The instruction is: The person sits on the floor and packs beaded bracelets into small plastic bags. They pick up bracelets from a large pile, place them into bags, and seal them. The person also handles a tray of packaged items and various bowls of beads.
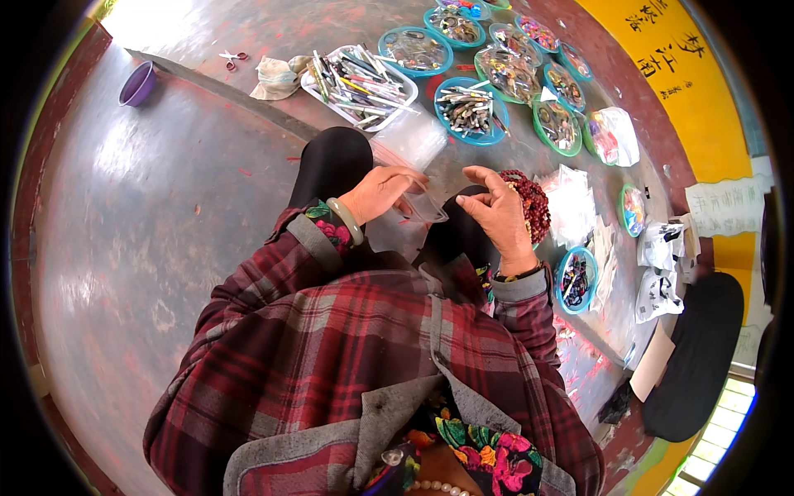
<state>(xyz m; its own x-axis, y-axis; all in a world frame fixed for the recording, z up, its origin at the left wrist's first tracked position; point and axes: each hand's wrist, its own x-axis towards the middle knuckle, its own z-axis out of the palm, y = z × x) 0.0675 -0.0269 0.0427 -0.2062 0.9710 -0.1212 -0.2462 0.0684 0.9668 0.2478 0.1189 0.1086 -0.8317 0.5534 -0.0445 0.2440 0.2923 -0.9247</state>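
My left hand (382, 195), a pale bangle on its wrist, pinches a small clear plastic bag (428, 208) above my lap. My right hand (501, 217) is just to the right of the bag, thumb and forefinger apart, with nothing seen between them. Beside it hangs or lies a bunch of dark red beads (535, 207); what bears it is mostly hidden. Past my left knee, a flat pile of clear plastic bags (416, 137) lies on the floor, next to a white tray (310, 86) heaped with pens.
A blue basin (501, 131) of short pen-like pieces and several other basins of small goods stand ahead. White plastic sheets or bags (571, 202) and a small blue basin (592, 289) lie rightward. Scissors (234, 59), a cloth (279, 78) and a purple bowl (137, 84) are far left.
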